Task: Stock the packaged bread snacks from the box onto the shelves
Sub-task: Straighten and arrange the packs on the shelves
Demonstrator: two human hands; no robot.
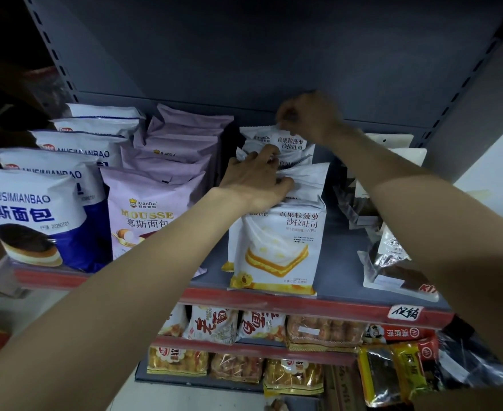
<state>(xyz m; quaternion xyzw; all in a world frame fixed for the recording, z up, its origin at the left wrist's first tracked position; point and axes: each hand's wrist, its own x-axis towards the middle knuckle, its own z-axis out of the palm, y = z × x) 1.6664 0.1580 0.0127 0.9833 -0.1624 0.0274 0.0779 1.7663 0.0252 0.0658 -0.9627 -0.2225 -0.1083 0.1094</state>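
i see my right hand (309,117) pinching the top seam of the rearmost white toast pack (286,137) on the shelf (342,247); my left hand (256,182), nearer the row's front, clamps the middle packs' upright seams.

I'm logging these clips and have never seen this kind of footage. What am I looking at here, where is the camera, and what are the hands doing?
There is no machine: a person wears one wide-angle camera on the head, so you see their own bare arms reaching out. The top shelf holds rows of blue-and-white bread bags, purple mousse bread bags and white sandwich-toast packs. The left hand grips the top of a middle white pack; the right hand pinches the rearmost one's top edge. More snack packs sit below.
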